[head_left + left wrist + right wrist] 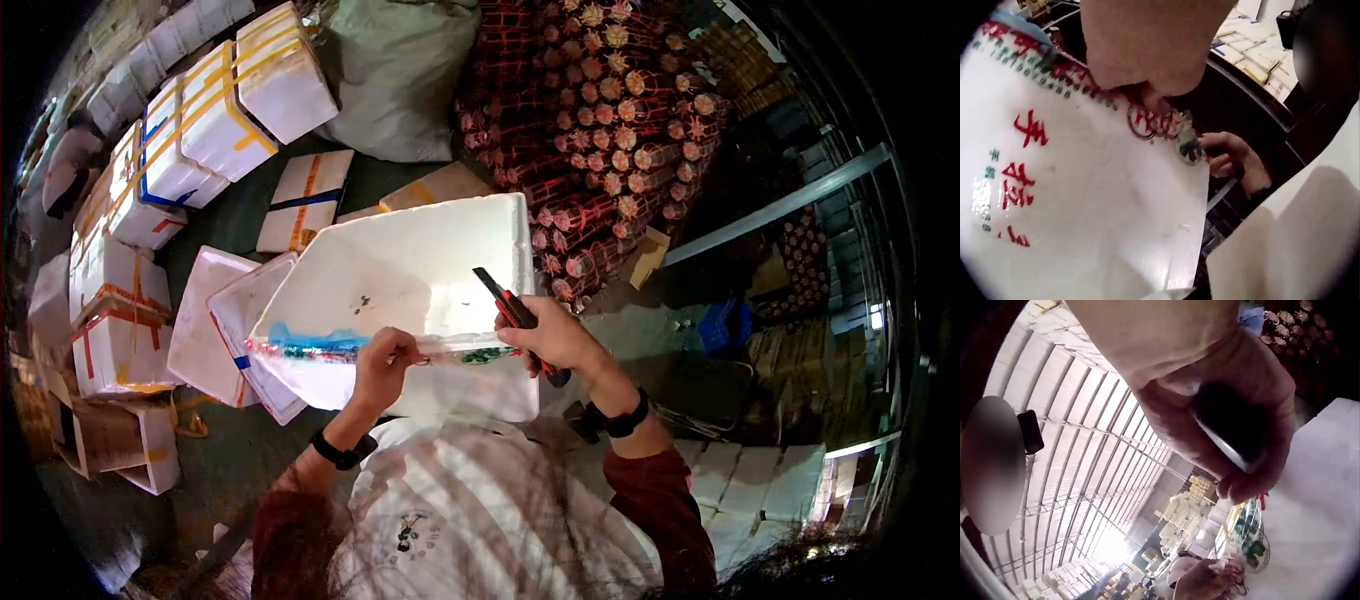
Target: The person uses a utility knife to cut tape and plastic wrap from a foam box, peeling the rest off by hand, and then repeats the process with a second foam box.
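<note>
A white foam box point(400, 260) stands before the person, its inside facing up. Along its near rim runs a clear plastic film printed in red, green and blue point(320, 350). The left hand point(382, 368) pinches the film at the rim, fingers curled. In the right hand point(548, 335) is a black and red utility knife point(517, 311), blade end pointing up and left, beside the rim's right end. The left wrist view shows the box's outer wall point(1097, 200) with red characters, the left hand point(1154, 50) over the rim. The right wrist view shows the knife's dark end point(1229, 425) in the right hand point(1254, 381).
Foam lids point(215, 310) lie left of the box. Taped foam boxes point(225, 110) are stacked at the upper left. Behind stand a large grey-green sack point(400, 80) and red net bags point(620, 120). A blue container point(724, 326) is on the floor at right.
</note>
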Demonstrator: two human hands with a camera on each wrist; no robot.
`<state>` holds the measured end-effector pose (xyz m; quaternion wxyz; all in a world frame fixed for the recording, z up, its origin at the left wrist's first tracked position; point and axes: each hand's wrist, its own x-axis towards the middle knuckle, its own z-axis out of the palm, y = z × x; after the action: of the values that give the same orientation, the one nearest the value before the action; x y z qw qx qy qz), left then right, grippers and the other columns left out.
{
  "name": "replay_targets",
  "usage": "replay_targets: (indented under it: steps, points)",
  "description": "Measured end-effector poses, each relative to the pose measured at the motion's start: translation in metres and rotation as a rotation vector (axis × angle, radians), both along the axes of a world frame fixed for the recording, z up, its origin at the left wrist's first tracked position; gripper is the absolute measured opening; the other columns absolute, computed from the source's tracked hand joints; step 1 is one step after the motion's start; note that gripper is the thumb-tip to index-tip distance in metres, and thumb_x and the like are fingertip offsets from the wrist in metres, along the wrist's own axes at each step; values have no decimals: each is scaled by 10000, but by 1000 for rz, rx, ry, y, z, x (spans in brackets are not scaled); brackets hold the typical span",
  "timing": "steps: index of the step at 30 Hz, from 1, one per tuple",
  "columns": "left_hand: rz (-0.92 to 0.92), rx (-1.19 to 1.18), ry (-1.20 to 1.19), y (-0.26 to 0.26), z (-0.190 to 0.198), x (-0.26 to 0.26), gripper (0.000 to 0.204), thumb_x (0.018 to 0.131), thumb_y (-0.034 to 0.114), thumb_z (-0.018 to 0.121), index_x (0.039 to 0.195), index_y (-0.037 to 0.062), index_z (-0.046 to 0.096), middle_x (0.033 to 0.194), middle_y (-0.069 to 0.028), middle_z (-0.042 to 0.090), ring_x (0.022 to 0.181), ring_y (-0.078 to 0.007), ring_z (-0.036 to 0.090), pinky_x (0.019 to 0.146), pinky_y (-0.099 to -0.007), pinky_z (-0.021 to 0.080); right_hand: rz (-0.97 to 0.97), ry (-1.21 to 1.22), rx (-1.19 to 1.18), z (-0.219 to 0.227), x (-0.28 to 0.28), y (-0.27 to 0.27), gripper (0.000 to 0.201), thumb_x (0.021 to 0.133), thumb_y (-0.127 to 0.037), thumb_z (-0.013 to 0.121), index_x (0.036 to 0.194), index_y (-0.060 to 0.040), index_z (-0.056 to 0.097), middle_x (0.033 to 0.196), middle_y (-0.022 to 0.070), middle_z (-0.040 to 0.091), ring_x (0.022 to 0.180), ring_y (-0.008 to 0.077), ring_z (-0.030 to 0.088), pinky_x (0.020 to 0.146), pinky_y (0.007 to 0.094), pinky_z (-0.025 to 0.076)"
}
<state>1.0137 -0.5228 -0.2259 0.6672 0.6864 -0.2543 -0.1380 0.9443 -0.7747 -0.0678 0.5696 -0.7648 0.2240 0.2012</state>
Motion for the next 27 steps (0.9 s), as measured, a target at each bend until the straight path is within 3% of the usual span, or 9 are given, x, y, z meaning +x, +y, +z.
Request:
replay_targets:
  steps: [5,8,9,12,16,17,20,21,27]
  points:
    - [-38,-103,117,4,6,1,165,812,-142,651,881,-12,576,844,-85,608,759,-176,630,695,-316,522,-25,-13,119,0,-3,0,189,894,-100,676,1003,14,572,732,48,559,462,140,556,393,307,500]
    - [-150,42,-70,7,13,9,211,830,-91,672,988,-5,563,879,-119,566,807,-253,605,725,-339,504,-1,-22,109,0,-2,2,191,896,-100,673,1006,14,566,731,42,549,458,144,558,388,313,493]
    - [-173,162,-278,8,16,9,324,835,12,722,1107,24,546,933,-144,525,869,-332,541,760,-406,471,-3,-13,99,3,-2,5,187,898,-105,670,997,12,564,725,39,541,450,150,564,383,318,487]
    - [-56,324,-523,-4,45,-3,472,820,123,772,1200,24,511,955,-134,513,882,-331,500,767,-435,441,-15,-15,105,1,-2,6,187,900,-110,668,994,12,562,721,43,542,439,157,570,382,324,483]
    - [44,343,-646,-19,51,-11,364,754,187,812,1065,72,661,1021,-141,528,989,-350,492,807,-464,442,-46,-21,83,3,-3,12,189,906,-114,664,991,18,560,720,49,551,431,161,572,383,324,483]
    - [83,277,-679,-23,65,-11,180,765,113,784,904,66,680,1008,-135,574,968,-338,542,794,-441,466,-47,-20,75,3,-3,13,188,907,-114,664,991,18,560,720,51,554,428,162,571,383,324,482]
    - [0,156,-535,-30,49,-9,126,770,16,737,862,44,656,948,-121,622,886,-322,591,742,-412,492,-62,-27,97,3,-4,14,191,912,-117,666,999,19,564,720,51,562,432,161,573,383,320,481]
    - [45,132,-612,-29,46,-13,118,760,-55,693,819,22,627,881,-114,640,799,-318,606,682,-402,496,-70,-36,111,2,-4,15,193,913,-119,667,1003,20,566,721,50,564,435,160,574,383,318,480]
    - [268,-44,-717,-41,34,-16,214,654,-90,687,840,9,650,900,-93,637,822,-294,571,706,-376,467,79,-140,166,16,-6,1,252,922,-141,679,1101,14,593,750,50,604,495,118,581,425,292,491]
